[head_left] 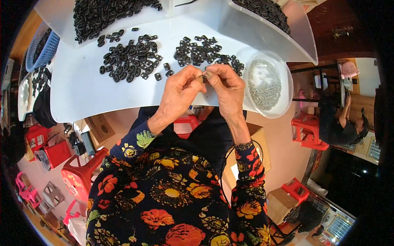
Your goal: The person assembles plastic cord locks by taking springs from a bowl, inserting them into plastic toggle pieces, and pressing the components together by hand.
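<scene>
Over the front edge of the white work surface [90,96], my hands meet fingertip to fingertip. A small black plastic piece [204,78] shows between them, mostly hidden by the fingers. My left hand [179,89] is closed in a pinch on it, and my right hand [228,88] pinches it from the other side. Beyond my left hand lies a loose pile of black oval cord-lock pieces [127,59]. A second pile of small black pieces [197,51] spreads just past my fingers. To the right, an oval clear dish [287,96] holds many tiny silvery metal pieces [264,92], likely springs.
A big heap of black pieces [104,14] fills the far left, and a translucent bin [262,39] with more stands far right. A blue basket [52,47] is at the left. Red stools [80,176] and cardboard boxes [283,205] surround me; another person [344,127] sits at the right.
</scene>
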`<state>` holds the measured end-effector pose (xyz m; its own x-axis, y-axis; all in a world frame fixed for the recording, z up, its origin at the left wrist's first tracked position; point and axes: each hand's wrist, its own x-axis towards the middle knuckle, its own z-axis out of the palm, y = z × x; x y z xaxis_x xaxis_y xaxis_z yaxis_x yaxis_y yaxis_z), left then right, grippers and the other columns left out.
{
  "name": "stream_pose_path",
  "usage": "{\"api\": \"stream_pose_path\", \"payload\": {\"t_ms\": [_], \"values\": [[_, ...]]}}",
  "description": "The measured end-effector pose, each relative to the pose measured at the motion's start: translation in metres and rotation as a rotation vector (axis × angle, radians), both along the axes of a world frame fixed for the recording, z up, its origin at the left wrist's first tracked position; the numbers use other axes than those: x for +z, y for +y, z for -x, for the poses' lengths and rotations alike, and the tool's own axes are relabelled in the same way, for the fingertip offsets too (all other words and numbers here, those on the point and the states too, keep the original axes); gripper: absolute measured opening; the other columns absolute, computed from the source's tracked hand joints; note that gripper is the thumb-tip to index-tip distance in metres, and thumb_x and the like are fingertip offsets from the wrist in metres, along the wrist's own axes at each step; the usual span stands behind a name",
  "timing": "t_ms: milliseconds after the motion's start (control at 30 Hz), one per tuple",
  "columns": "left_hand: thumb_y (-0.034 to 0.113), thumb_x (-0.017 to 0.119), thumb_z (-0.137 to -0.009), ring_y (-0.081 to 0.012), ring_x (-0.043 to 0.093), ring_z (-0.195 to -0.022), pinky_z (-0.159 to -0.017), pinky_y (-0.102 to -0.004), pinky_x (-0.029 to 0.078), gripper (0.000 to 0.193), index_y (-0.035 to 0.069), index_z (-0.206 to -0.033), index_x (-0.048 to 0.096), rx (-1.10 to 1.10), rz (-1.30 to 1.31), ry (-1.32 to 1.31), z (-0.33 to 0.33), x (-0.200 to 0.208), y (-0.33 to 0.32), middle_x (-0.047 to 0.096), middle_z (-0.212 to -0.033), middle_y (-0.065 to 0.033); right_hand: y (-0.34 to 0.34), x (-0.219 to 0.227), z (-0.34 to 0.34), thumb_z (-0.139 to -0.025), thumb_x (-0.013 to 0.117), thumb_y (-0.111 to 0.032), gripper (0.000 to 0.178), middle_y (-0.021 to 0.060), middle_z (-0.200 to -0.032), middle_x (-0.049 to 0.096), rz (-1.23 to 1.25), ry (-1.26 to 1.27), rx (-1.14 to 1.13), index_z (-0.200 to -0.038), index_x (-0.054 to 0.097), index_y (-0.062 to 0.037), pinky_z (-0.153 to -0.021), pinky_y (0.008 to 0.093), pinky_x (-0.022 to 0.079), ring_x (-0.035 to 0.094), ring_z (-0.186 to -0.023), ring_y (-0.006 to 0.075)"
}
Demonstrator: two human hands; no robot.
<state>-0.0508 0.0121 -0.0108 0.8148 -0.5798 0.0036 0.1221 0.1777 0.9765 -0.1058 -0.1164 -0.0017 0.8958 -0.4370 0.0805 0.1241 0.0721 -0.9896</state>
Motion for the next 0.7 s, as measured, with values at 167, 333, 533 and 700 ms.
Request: {"api": "stream_pose_path", "payload": {"t_ms": [167,333,533,700], "values": [[0.003,0.05,-0.087,-0.0036,0.051,-0.067,-0.057,-0.0197,0.039,0.002,0.003,-0.087,0.052,0.023,-0.035,-0.013,-0.0011,0.0015,-0.0004,0.058,-0.071,-0.0005,0.0019,0.0038,0.0001,-0.085,0.065,-0.003,0.013,-0.0008,-0.087,0.064,0.061,0.04,-0.039,-0.098,0.066,-0.0016,-0.07,0.0211,0.047,0.057,-0.078,0.0056],[0.003,0.05,-0.087,-0.0042,0.053,-0.071,-0.059,-0.0201,0.04,0.002,0.003,-0.089,0.051,-0.003,0.05,0.01,-0.0023,-0.0026,-0.0007,0.059,-0.073,-0.0011,-0.0026,0.0023,-0.0008,-0.086,0.065,-0.005,0.01,-0.0012,-0.085,0.065,0.076,0.057,-0.002,-0.095,0.068,-0.0024,-0.07,0.0212,0.046,0.055,-0.076,0.0061],[0.003,0.05,-0.088,-0.0046,0.053,-0.071,-0.06,-0.0205,0.042,0.001,0.003,-0.088,0.05,0.005,0.03,-0.016,-0.0013,-0.0029,-0.0004,0.058,-0.074,-0.0008,-0.001,0.0069,-0.0005,-0.087,0.064,-0.007,0.007,-0.0013,-0.082,0.063,0.104,0.075,0.007,-0.088,0.065,-0.0008,-0.068,0.021,0.045,0.053,-0.074,0.0052],[0.004,0.051,-0.088,-0.0052,0.053,-0.071,-0.061,-0.0207,0.043,0.002,0.002,-0.089,0.051,0.015,-0.037,-0.153,0.0007,-0.0017,0.0009,0.057,-0.074,-0.0001,0.0054,0.0102,0.0,-0.088,0.064,-0.009,0.009,-0.0017,-0.079,0.062,0.123,0.08,-0.013,-0.086,0.063,-0.0005,-0.064,0.02,0.043,0.051,-0.07,0.0043]]}}
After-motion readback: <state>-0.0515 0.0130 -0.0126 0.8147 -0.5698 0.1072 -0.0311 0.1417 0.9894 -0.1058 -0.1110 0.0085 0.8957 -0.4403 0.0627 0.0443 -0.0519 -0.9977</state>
